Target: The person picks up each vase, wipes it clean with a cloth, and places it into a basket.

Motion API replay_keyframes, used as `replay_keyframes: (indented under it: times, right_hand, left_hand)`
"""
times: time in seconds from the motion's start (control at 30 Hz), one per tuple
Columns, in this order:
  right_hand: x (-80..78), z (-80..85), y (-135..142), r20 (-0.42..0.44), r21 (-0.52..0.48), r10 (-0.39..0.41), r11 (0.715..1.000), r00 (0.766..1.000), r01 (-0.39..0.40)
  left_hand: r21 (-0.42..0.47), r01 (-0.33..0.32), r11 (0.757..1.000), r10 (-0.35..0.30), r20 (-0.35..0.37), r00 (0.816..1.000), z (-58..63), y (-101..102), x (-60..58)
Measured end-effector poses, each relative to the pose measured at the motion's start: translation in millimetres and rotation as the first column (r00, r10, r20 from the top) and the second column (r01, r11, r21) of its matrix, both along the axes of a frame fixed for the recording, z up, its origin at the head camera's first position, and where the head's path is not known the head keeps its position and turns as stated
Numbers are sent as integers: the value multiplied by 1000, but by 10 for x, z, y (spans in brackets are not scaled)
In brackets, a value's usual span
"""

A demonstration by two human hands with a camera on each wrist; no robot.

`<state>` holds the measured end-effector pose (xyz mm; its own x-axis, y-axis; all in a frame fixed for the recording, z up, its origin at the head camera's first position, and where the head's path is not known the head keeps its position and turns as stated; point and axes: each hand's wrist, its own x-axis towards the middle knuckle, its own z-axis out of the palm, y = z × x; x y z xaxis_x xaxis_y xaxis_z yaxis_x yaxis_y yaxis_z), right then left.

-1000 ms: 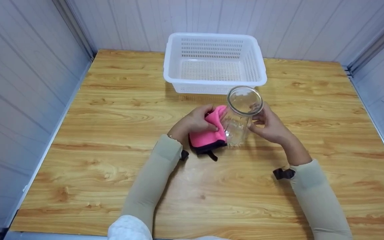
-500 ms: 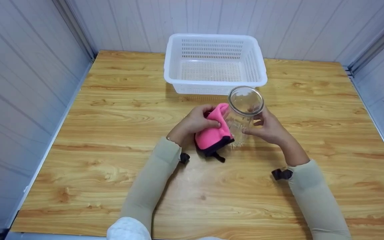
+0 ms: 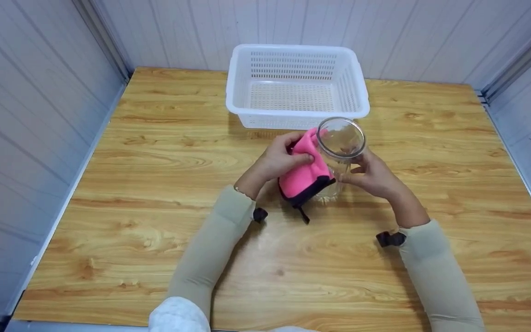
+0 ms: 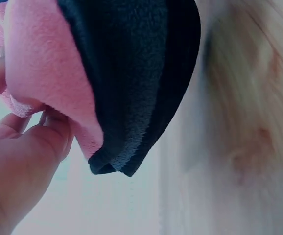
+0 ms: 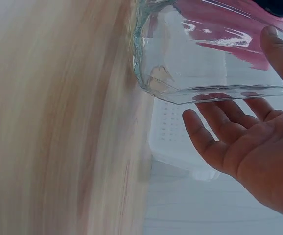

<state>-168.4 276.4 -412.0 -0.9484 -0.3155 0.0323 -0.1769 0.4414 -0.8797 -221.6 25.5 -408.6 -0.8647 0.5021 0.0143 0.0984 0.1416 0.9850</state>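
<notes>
A clear glass jar [image 3: 334,177], its round mouth facing up and towards me, is held by my right hand [image 3: 374,174] from the right side. In the right wrist view the thumb lies on one face of the jar [image 5: 215,58] and the fingers on another. My left hand [image 3: 280,158] pinches a pink cloth [image 3: 300,180] with a black border, thumb in front. The cloth lies against the jar's left side and covers part of it. Up close in the left wrist view, the cloth [image 4: 43,58] hangs folded, showing a dark grey underside.
A white plastic basket [image 3: 295,113] with slotted walls stands at the back of the wooden table [image 3: 155,184], just behind the jar. Pale panel walls [image 3: 30,115] enclose the table on the left, back and right.
My left hand has moved up and to the right with the cloth, along the jar's side. The cloth's lower edge has tilted. My right hand and the jar have barely shifted.
</notes>
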Motion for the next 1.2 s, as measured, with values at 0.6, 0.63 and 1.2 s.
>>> replay_keyframes:
  times: [0.6,0.63,1.2]
  right_hand:
    - [-14,10,-4,24,0,12,1000,1000,-12]
    - [-11,13,-2,22,4,12,1000,1000,-12]
    - [2,26,-9,10,32,16,999,1000,-17]
  left_hand:
    - [-176,111,978,-130,-98,987,-31,23,-5]
    - [-171,116,978,-132,-86,987,-42,26,-10]
    - [-305,70,950,-71,6,997,-134,-33,48]
